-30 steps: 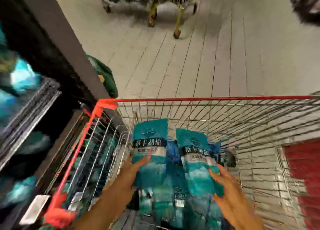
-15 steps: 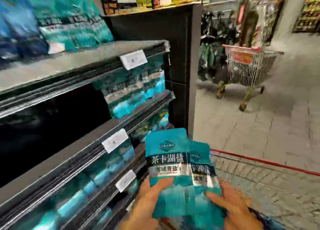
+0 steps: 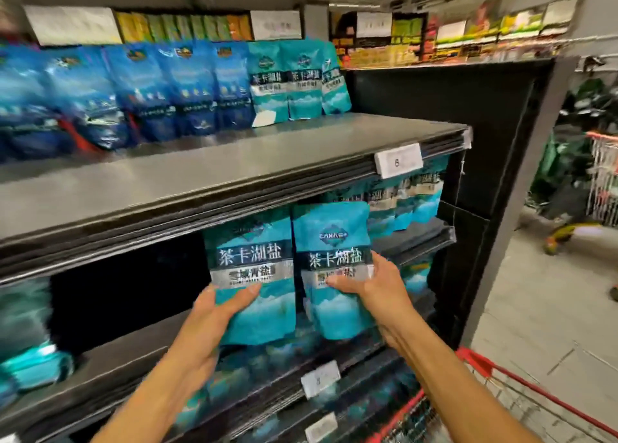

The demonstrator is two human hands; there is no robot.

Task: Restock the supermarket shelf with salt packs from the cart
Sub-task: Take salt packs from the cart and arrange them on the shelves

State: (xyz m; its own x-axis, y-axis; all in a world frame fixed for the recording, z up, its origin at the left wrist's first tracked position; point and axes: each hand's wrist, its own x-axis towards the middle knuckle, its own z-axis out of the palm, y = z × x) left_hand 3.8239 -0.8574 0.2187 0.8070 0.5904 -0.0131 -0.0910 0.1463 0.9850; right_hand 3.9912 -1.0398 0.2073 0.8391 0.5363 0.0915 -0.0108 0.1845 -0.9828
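Observation:
Two teal salt packs stand upright side by side in front of the middle shelf. My left hand (image 3: 214, 322) grips the left salt pack (image 3: 254, 262) from below, thumb across its front. My right hand (image 3: 374, 292) grips the right salt pack (image 3: 331, 242) at its right side, thumb on its front. Both packs are held at the dark opening of the middle shelf (image 3: 133, 295), just under the upper shelf board (image 3: 200, 175). The red-rimmed cart (image 3: 501, 385) shows at the bottom right, its contents hidden.
More teal packs (image 3: 411, 195) stand at the right end of the middle shelf. Blue packs (image 3: 133, 91) and teal packs (image 3: 294, 81) line the back of the upper shelf. Price tags hang on the shelf edges. Another cart (image 3: 602, 182) stands in the aisle at far right.
Both hands lifted the two packs out of the cart, swung left and raised them to the middle shelf opening. The packs now sit side by side instead of overlapping.

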